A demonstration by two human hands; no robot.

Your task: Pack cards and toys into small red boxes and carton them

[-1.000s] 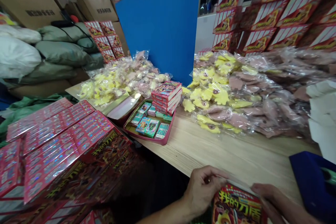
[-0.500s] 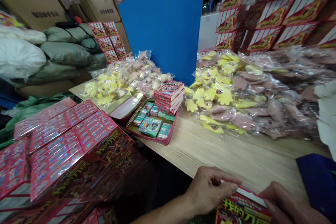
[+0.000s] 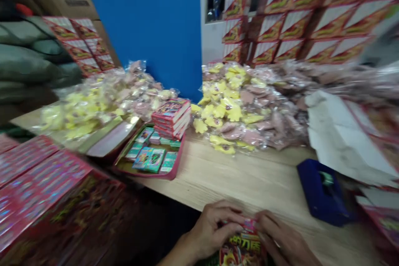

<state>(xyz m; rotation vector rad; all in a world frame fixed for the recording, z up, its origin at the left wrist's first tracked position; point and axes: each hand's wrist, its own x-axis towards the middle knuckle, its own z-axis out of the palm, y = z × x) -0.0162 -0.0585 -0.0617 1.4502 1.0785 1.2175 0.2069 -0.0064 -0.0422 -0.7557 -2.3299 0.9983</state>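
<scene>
A small red card box [image 3: 241, 249] with yellow lettering and a picture on its front is between my hands at the bottom of the view, over the table's near edge. My left hand [image 3: 215, 224] grips its upper left, thumb and fingers pressed at the top edge. At the upper right side, my right hand [image 3: 280, 232] holds the same box with bent fingers. The lower part of the box runs out of view. Farther left, a pink-rimmed tray [image 3: 170, 174] contains several green card packs [image 3: 156, 158] and a stack of red boxes [image 3: 171, 118].
Bagged yellow and pink plush pieces [image 3: 229, 104] lie heaped along the back of the table [image 3: 212, 174]. A blue tape dispenser [image 3: 321, 195] stands right, near white paper [image 3: 336, 141]. Large red cartons [image 3: 40, 183] fill the lower left. A blue panel [image 3: 156, 29] rises behind.
The view has swung right, bringing the tape dispenser fully in. My hands have drawn closer together on the box, and the white strip along its top no longer shows.
</scene>
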